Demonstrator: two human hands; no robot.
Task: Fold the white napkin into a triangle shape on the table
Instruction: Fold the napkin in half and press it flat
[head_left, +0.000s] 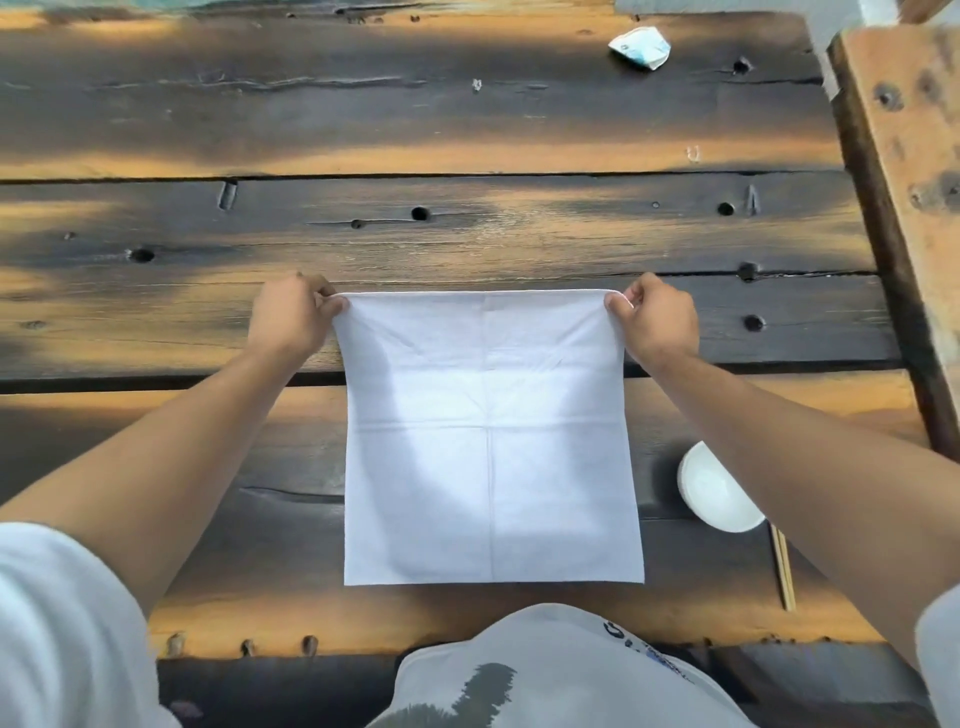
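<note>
A white square napkin (488, 441) lies spread out on the dark wooden table (415, 228), with crease lines crossing at its middle. My left hand (291, 317) pinches the napkin's far left corner. My right hand (657, 319) pinches its far right corner. The far edge is stretched taut between both hands and looks slightly lifted. The near edge lies flat close to the table's front edge.
A small white dish (714, 491) sits to the right of the napkin, partly under my right forearm, with wooden chopsticks (783, 569) beside it. A crumpled white wrapper (640, 48) lies at the far right. A wooden beam (904, 208) borders the table's right side.
</note>
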